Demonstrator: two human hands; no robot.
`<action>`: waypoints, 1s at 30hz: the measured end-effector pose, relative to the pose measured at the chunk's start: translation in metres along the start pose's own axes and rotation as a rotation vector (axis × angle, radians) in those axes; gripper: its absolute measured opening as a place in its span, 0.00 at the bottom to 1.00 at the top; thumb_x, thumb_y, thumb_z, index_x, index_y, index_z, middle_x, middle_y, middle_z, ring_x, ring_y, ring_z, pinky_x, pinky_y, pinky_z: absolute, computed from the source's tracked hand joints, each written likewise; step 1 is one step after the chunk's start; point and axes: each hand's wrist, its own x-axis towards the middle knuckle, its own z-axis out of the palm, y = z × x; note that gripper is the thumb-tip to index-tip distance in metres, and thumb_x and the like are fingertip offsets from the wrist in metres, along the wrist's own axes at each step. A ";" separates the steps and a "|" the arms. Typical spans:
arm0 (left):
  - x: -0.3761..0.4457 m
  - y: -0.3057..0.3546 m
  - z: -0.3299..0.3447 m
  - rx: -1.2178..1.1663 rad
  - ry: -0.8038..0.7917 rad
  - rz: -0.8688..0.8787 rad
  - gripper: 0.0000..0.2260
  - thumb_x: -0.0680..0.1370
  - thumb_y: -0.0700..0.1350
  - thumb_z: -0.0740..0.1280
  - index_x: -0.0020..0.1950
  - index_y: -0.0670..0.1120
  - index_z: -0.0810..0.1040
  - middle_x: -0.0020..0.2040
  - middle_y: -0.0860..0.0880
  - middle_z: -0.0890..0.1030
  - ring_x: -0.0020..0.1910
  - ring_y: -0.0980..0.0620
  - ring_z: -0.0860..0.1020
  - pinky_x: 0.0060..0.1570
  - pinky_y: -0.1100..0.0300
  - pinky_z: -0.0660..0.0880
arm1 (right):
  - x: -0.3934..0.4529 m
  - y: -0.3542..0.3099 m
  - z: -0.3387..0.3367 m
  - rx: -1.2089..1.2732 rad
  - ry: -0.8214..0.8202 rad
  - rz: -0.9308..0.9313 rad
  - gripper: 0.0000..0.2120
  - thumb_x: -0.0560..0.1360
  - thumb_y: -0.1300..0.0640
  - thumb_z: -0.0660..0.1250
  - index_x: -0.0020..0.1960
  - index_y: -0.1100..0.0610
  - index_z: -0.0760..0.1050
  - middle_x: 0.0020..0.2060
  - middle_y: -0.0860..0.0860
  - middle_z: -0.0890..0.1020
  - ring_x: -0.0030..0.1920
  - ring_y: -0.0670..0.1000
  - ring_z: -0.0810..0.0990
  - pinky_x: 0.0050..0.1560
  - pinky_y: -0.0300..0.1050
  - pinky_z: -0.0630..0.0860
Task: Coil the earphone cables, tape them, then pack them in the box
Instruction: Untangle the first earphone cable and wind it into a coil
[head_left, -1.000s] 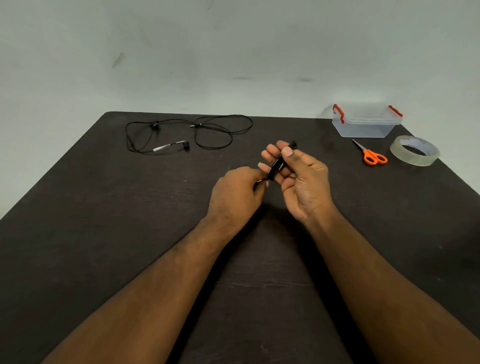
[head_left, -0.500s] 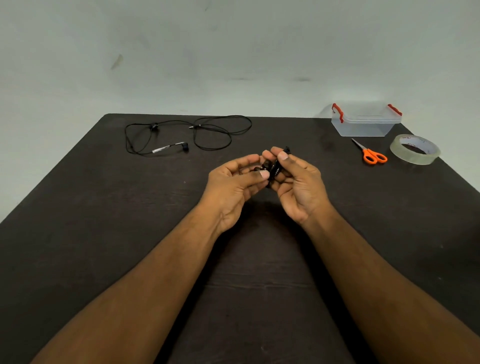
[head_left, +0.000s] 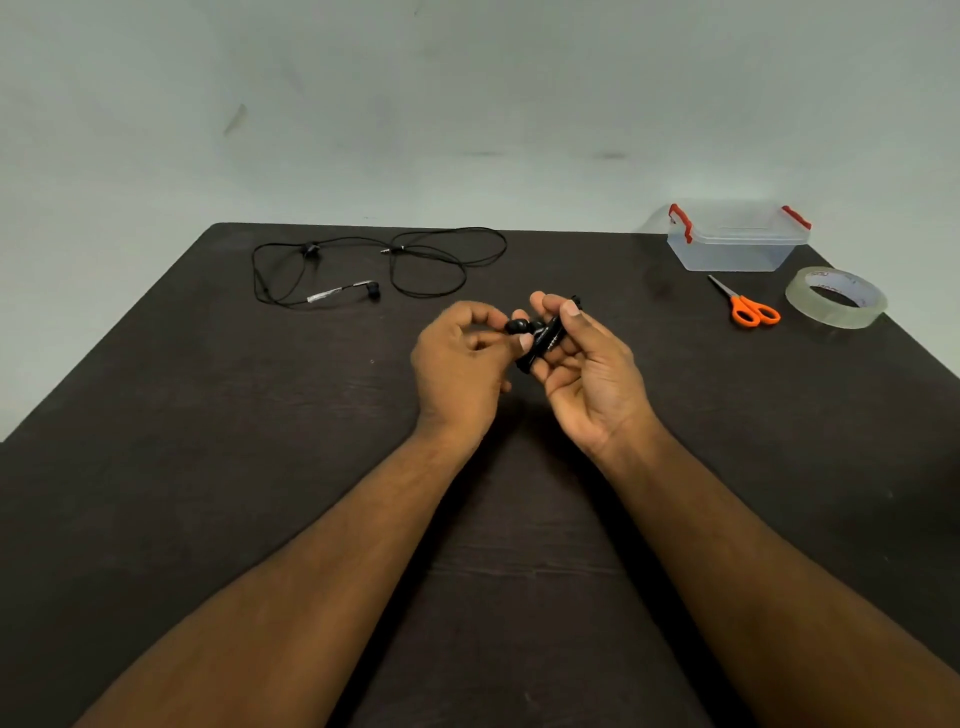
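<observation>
A black earphone cable wound into a tight bundle (head_left: 546, 338) lies across the fingers of my right hand (head_left: 587, 374), with the thumb pressing on it. My left hand (head_left: 465, 358) pinches a black earbud (head_left: 517, 327) at the end of that bundle. Both hands hover above the middle of the dark table (head_left: 260, 467). A second black earphone (head_left: 363, 265) lies loose and uncoiled at the back left. The clear box (head_left: 737, 239) with red clips stands lidded at the back right. A clear tape roll (head_left: 835, 304) lies right of it.
Orange-handled scissors (head_left: 748, 306) lie between the box and the tape roll. A pale wall rises behind the table's far edge. The table's left and right edges slant outward toward me.
My left hand has turned from palm-up to knuckles-up and now pinches the earbud at the bundle's end. The right hand has kept the bundle in about the same place.
</observation>
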 end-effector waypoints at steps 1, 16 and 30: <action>0.000 -0.001 0.000 0.048 -0.017 0.040 0.10 0.70 0.37 0.75 0.44 0.49 0.79 0.35 0.51 0.85 0.30 0.53 0.81 0.25 0.61 0.75 | 0.000 0.000 0.001 0.009 0.001 0.002 0.07 0.75 0.61 0.66 0.47 0.64 0.81 0.51 0.57 0.84 0.53 0.57 0.83 0.51 0.50 0.80; -0.008 0.003 0.000 0.724 -0.091 0.321 0.09 0.77 0.48 0.67 0.54 0.46 0.81 0.45 0.48 0.85 0.45 0.47 0.83 0.44 0.50 0.80 | 0.001 0.008 0.004 -0.074 0.035 -0.002 0.10 0.78 0.60 0.64 0.55 0.63 0.79 0.54 0.54 0.83 0.61 0.50 0.78 0.63 0.43 0.74; -0.002 -0.006 0.003 0.287 0.046 0.160 0.13 0.71 0.38 0.70 0.48 0.55 0.74 0.32 0.51 0.81 0.27 0.53 0.79 0.28 0.55 0.78 | 0.006 0.002 0.001 -0.369 -0.019 0.064 0.13 0.80 0.64 0.60 0.60 0.72 0.74 0.56 0.68 0.79 0.55 0.60 0.80 0.57 0.51 0.78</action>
